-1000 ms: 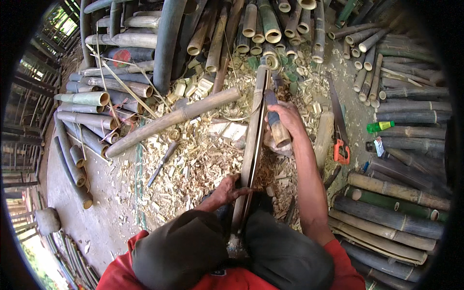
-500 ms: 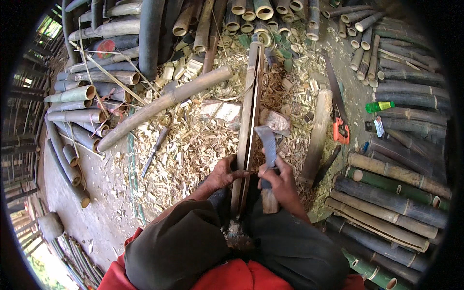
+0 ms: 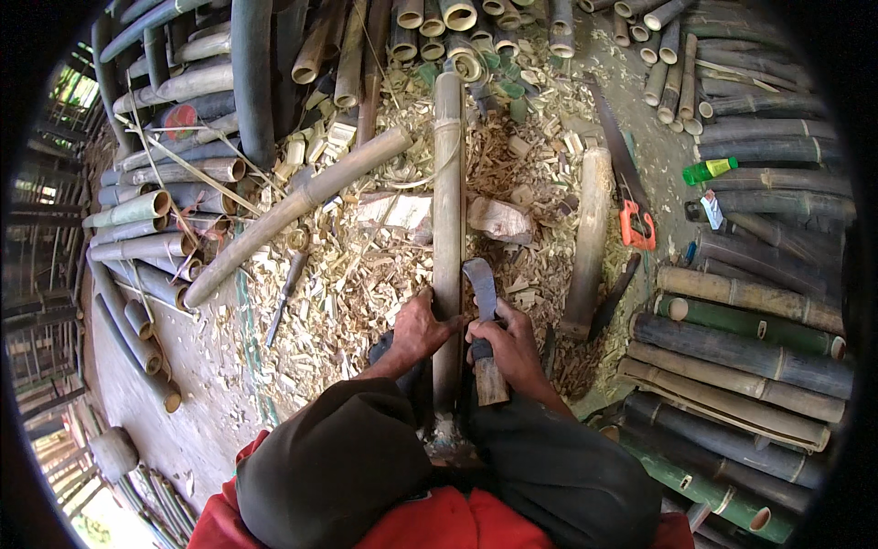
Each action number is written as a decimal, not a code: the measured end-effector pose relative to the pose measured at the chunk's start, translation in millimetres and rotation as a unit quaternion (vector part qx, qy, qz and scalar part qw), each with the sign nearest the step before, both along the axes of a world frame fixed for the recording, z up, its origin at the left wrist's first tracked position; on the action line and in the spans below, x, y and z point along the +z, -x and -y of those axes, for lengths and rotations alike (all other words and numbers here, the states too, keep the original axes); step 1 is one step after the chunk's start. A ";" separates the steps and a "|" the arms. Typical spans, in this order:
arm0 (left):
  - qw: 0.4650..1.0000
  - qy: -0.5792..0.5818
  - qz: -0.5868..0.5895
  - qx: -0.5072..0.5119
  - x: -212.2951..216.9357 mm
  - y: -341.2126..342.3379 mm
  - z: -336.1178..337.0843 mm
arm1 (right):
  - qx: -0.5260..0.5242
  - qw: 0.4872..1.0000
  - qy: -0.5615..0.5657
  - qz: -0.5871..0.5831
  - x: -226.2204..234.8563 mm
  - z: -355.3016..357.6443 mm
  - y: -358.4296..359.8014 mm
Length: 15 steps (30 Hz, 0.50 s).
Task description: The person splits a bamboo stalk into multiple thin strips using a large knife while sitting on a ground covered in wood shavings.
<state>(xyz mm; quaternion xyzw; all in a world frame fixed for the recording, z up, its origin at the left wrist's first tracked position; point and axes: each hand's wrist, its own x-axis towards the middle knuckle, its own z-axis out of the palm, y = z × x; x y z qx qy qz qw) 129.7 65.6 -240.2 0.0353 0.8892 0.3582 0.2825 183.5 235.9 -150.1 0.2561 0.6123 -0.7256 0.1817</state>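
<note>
Readable text: none that I can make out | yellow label (image 3: 722, 167) on green cylindrical bottle (image 3: 699, 172): too small for me to read

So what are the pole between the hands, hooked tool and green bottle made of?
The pole: bamboo, dull tan, by its ringed node. The hooked tool: dull grey blade, likely steel; worn brown handle, probably wood. The green bottle: glossy, seemingly translucent, plastic or glass.

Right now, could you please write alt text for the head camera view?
A person's left hand holds a bamboo pole while the right hand grips a curved-bladed tool beside it. Pale shavings, stacked bamboo and an orange-handled saw lie around.
</note>
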 end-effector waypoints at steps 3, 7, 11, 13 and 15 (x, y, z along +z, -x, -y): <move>1.000 -0.023 -0.007 -0.004 -4.2 -0.8 2.8 | -0.003 1.000 0.004 -0.005 3.1 -2.5 4.7; 1.000 -0.022 -0.008 -0.009 -2.0 -0.5 -1.0 | 0.001 0.996 -0.050 -0.072 -16.8 -4.1 7.8; 1.000 -0.027 -0.011 -0.010 -6.9 -1.9 1.3 | -0.008 0.995 -0.039 -0.088 -30.5 -6.9 43.0; 0.999 -0.034 -0.005 -0.012 -7.8 -1.4 2.2 | -0.023 0.993 -0.042 -0.108 -29.9 -7.7 57.7; 0.999 -0.040 0.009 -0.013 -4.7 -0.3 2.8 | -0.018 0.994 -0.034 -0.103 -26.6 -12.3 77.2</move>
